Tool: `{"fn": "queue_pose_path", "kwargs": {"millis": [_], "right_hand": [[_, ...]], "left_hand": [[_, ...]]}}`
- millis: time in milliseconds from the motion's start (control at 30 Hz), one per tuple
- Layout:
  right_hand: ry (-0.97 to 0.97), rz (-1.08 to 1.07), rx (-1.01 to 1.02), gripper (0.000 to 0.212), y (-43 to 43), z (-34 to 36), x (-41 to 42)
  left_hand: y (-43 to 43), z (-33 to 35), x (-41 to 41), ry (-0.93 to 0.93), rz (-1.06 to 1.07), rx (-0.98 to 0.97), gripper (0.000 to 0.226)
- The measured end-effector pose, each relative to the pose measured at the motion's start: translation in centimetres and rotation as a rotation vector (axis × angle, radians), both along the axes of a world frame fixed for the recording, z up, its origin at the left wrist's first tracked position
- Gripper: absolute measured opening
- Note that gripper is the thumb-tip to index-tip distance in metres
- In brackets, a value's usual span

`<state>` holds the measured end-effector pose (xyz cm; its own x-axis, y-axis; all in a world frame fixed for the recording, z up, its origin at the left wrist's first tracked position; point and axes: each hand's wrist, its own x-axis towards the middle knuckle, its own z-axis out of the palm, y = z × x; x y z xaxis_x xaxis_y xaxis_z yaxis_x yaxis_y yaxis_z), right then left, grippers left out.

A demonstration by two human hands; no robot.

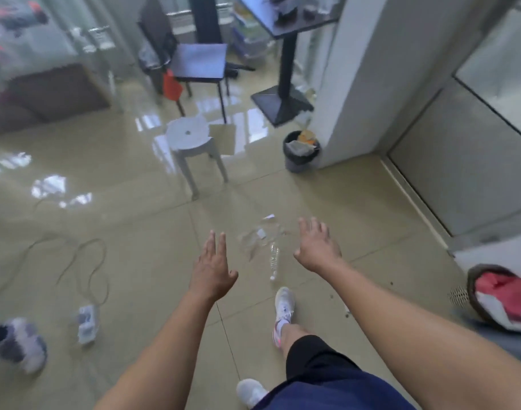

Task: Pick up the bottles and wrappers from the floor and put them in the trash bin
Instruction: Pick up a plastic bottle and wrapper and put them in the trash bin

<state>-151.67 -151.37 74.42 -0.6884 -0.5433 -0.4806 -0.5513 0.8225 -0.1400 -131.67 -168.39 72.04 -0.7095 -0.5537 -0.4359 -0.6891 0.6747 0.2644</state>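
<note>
A: Hands?

B: Both released. Left hand [213, 267] and right hand [317, 247] are out in front, palms down, fingers spread, nothing in either. They hang above the floor [135, 217] and touch nothing that I can see.

A: Targets?

B: A clear plastic bottle [274, 261] lies on its side between the two hands, nearer the right one, white cap end toward the person's shoe. Just past it, ahead of the fingertips, is a scatter of clear wrappers [262, 235] with a small white scrap. All of it is on the floor, nothing lifted yet.

A: Bin?

B: The dark trash bin [297, 164] is well ahead of the right hand, against the pillar. Rubbish is already up to its rim.

A: Handling?

B: My read is that the bottle is empty: light, thin-walled, will dent, and may roll on glossy tile. Wrap fingers round the ribbed mid-body, or pinch the neck below the cap. The wrappers are soft film, near weightless, lying flat and hard to see. Pinch a raised crease or scrunch them into one wad. Sliding fingers under them likely just pushes them along.

A: Risks?

B: The bin looks nearly full, so film could slip off the top. Press it in. The white stool [191, 137] stands ahead of the left hand, off the line to the bin.
</note>
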Motion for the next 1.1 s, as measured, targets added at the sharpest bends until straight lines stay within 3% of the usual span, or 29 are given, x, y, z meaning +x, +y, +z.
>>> {"fn": "queue_pose_path", "kwargs": {"millis": [300,533,933,1100], "right_hand": [[-0.130,-0.261,0.016,0.086,0.5,-6.6,-8.7],[-0.231,-0.268,0.051,0.073,-6.7,-21.7,-16.6],[-0.413,-0.493,0.170,0.080,-11.6,-64.4,-15.4],[-0.433,-0.637,0.138,0.080,-12.0,-77.2,-12.5]], "left_hand": [[-3.5,-5.5,-15.2,-0.097,-0.308,0.045,0.099],[-11.3,-19.3,-26.1,-0.233,-0.559,0.005,0.092],[-21.7,-67.2,-33.8,-0.386,-1.088,-0.085,0.087],[-22.5,-80.3,-37.5,-0.332,-1.221,-0.155,0.089]]}}
